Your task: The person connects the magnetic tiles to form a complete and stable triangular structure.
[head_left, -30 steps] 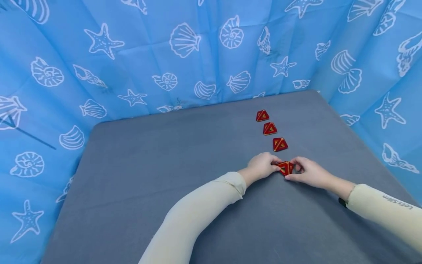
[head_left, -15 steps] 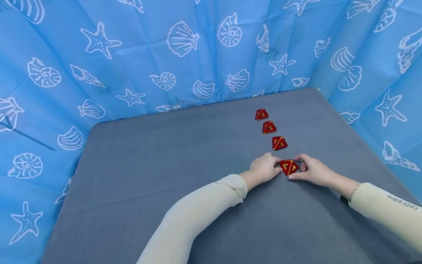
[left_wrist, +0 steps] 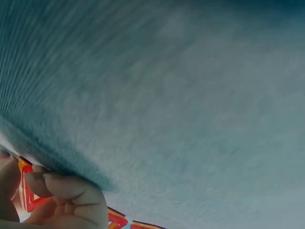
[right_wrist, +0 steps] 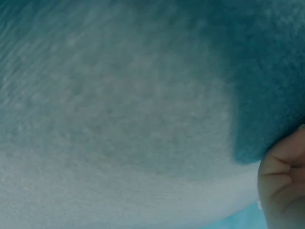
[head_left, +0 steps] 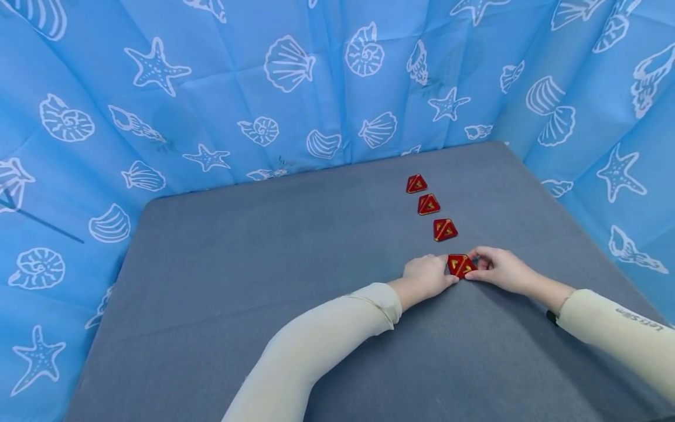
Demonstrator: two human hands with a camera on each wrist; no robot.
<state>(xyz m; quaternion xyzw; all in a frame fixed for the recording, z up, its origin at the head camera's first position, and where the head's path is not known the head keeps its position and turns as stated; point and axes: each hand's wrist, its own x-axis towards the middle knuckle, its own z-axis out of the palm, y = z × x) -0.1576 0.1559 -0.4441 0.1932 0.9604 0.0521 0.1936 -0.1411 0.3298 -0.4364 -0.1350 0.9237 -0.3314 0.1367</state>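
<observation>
In the head view, both hands are at a flat red piece with gold lines and an angular outline (head_left: 460, 265), the nearest in a slanting row. My left hand (head_left: 428, 275) pinches its left side, with the thumb at the lower edge. The left wrist view shows this piece (left_wrist: 29, 188) between the thumb and curled fingers. My right hand (head_left: 501, 271) holds the right corner with thumb and index finger. Only part of the right hand (right_wrist: 286, 176) shows in the right wrist view, where the piece is out of sight.
Three similar red pieces lie farther back: one close by (head_left: 445, 230), one behind it (head_left: 429, 204) and a farthest one (head_left: 416, 183). A grey cloth covers the table (head_left: 253, 264). Blue curtains with white shell prints (head_left: 316, 76) hang behind and at both sides.
The near piece has turned a little and shifted slightly right between the hands. My left hand has moved right, its thumb now lower along the piece. The three other pieces stay in place.
</observation>
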